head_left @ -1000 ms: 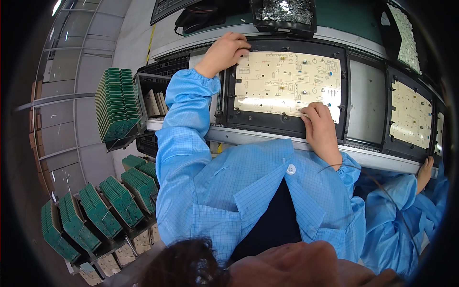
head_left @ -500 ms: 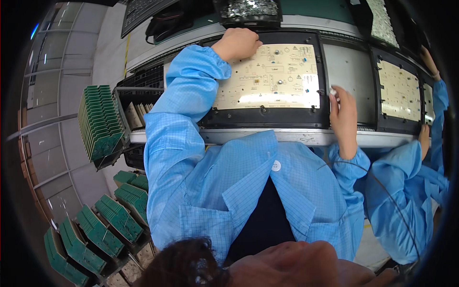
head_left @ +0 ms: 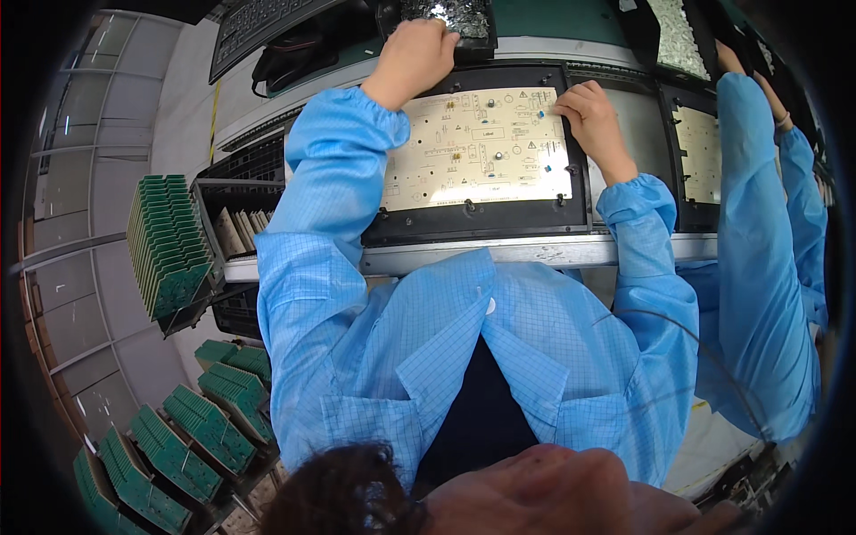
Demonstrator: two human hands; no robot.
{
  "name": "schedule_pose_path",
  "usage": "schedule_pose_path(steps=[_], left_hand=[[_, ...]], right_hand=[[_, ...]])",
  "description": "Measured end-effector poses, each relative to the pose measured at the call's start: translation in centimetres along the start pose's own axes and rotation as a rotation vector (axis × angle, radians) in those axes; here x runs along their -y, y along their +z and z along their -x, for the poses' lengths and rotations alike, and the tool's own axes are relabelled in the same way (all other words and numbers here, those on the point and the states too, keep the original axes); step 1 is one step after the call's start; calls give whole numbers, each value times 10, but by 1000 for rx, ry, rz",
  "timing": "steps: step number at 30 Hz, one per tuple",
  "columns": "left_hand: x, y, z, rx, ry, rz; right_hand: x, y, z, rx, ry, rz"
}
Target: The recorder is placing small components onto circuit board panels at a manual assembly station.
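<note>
"What was biggest there?"

"The metal rail (head_left: pixel 499 253) along the near side. Beyond it lay a black frame (head_left: pixel 526 221), and the cream circuit board (head_left: pixel 486 147) rested flat inside that."

"How would the board have handled?"

"Likely light, stiff and rather smooth, with fragile parts on its face. Its bare edges seemed the safest hold, though the frame hemmed them in."

"Was there room to move?"

"A grey strip (head_left: pixel 644 134) opened to the right of the frame. At the far side, a dark bin (head_left: pixel 477 53) of shiny bits crowded close."

"And the hands?"

"The left hand (head_left: pixel 415 61) was at the bin, fingers curled; whether they gripped a bit could not be told. The right hand (head_left: pixel 588 116) had its fingertips bunched at the board's far right corner; whether they pinched anything could not be told either."

"Any small hazards?"

"Black clips (head_left: pixel 470 206) at the board's edge, and a tiny blue component (head_left: pixel 540 115) just beside those right fingertips."
</note>
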State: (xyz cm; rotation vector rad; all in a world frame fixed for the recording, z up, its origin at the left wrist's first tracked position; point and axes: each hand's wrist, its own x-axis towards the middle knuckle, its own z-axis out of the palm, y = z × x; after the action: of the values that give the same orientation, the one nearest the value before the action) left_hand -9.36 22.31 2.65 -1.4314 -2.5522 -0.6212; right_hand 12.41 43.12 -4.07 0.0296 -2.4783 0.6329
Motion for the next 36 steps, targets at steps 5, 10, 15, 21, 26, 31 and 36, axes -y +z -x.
schedule_pose_path(steps=[5, 10, 15, 21, 26, 31, 36], left_hand=[[57, 45, -51, -48, 17, -159], [57, 63, -81, 122, -151, -215], [65, 67, -72, 10, -137, -115], [62, 61, -70, -26, -124, -30], [59, 56, -71, -95, -66, 16], [43, 63, -84, -13, -133, -6], [-29, 45, -65, 38, -97, 67]], right_hand=[[-8, 1, -17, -27, 23, 11], [-30, 19, -36, 42, 106, 68], [-1, 15, -40, 151, 270, 212], [-6, -10, -26, -8, 369, 102], [0, -15, -5, 306, 806, -110], [8, -15, 6, 309, 806, -374], [-7, -37, 13, 407, 855, -818]])
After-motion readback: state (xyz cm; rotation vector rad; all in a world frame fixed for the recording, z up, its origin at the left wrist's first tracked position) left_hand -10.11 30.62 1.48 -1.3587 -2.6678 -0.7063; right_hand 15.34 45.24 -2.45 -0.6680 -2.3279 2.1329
